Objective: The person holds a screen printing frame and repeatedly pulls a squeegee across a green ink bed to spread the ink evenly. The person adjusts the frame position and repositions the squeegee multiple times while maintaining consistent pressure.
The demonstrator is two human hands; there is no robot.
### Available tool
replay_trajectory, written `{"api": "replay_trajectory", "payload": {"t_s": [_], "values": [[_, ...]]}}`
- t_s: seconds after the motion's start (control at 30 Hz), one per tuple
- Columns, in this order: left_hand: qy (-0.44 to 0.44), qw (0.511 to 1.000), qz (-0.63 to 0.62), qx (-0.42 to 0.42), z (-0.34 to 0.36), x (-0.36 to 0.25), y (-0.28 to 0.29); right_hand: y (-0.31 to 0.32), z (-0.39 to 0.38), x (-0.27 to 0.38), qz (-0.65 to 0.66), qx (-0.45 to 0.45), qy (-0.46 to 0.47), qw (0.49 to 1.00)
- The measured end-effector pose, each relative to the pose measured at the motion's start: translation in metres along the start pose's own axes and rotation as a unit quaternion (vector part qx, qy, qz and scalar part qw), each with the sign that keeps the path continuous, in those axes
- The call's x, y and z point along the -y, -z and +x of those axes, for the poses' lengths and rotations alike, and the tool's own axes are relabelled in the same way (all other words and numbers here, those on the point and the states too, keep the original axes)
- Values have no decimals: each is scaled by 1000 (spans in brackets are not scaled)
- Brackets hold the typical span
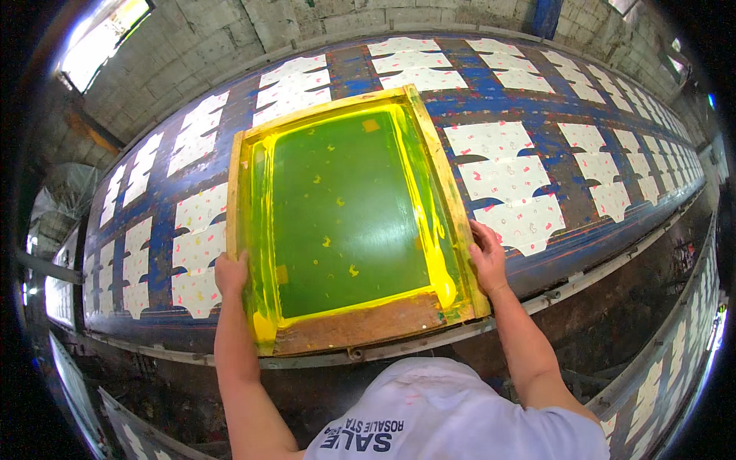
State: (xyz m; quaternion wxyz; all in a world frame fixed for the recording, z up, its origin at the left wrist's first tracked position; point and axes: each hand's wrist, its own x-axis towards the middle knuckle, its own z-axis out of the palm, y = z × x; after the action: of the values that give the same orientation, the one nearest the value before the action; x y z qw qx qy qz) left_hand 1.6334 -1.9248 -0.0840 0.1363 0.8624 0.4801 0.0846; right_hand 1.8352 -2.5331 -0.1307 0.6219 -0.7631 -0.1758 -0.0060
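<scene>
Wooden-framed screen [349, 222], its green mesh edged in wet-looking yellow ink, sits over the near side of a long blue-stained table [537, 268], among white patterned fabric pieces [506, 172]. Left hand [231, 274] and right hand [488, 258] clasp its opposite side rails, fingers partly hidden.

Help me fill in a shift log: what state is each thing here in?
left hand: closed on the left side of the frame
right hand: closed on its right side
frame: upper faces stained yellow; whether lifted or resting, unclear
mesh: spread flat inside, specked yellow
ink: yellow, wet-looking, gathered along the mesh's borders
fabric pieces: flat, in rows, printed
table: blue, stained
</scene>
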Motion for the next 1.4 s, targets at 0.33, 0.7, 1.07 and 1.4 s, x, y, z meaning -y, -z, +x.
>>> {"api": "replay_trajectory", "payload": {"t_s": [0.33, 0.7, 1.07, 1.4], "values": [[-30, 993, -111, 15, 21, 40, -27, 9, 1, 24, 301, -28, -150, 941], [7, 971, -232, 61, 32, 6, -15, 49, 40, 87, 336, 32, -110, 935], [-34, 958, -284, 28, -86, -204, -51, 252, 110, 39, 34, 43, -224, 973], [-31, 931, -363, 31, -214, -351, -112, 425, 118, -54, 88, 0, -127, 988]]}}
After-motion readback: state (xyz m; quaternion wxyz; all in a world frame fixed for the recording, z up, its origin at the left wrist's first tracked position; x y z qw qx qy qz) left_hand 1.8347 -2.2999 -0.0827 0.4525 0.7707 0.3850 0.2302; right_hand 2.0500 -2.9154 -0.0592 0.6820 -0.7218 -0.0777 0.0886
